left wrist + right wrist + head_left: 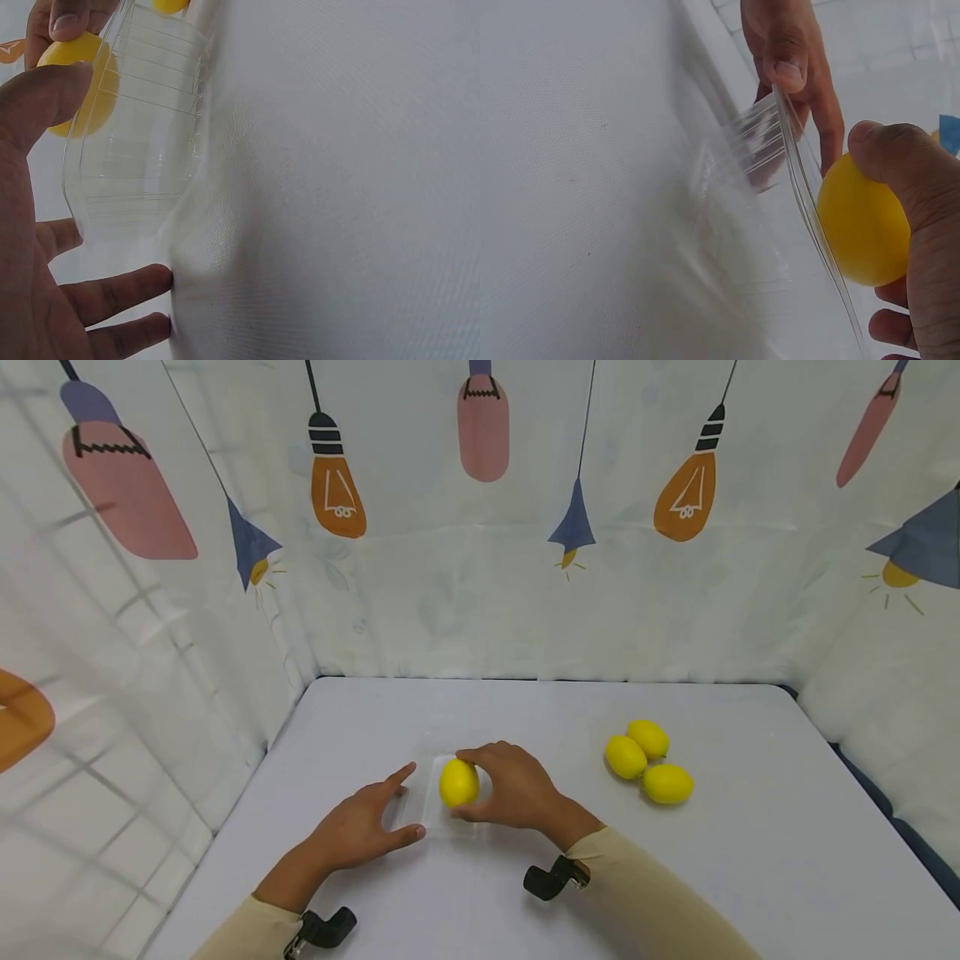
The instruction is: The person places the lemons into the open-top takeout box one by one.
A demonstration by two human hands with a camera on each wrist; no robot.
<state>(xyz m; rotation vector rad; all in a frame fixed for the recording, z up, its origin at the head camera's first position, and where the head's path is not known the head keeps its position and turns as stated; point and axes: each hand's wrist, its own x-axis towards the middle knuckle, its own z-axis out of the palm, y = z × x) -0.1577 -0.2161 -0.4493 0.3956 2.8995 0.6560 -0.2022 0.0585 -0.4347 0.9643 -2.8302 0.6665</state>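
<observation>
Left hand (367, 827) lies spread-fingered on the grey tablecloth (750, 877), steadying a clear plastic tray (429, 802). Right hand (513, 785) grips a lemon (458, 782) over it. Three lemons (648, 760) lie beyond. Lamp-print curtains (480, 527) enclose the table.

R hand (922, 247) grips a lemon (861, 222) just beside the clear tray's (780, 187) rim. L hand (791, 67) touches the tray's far edge, thumb on the rim.
</observation>
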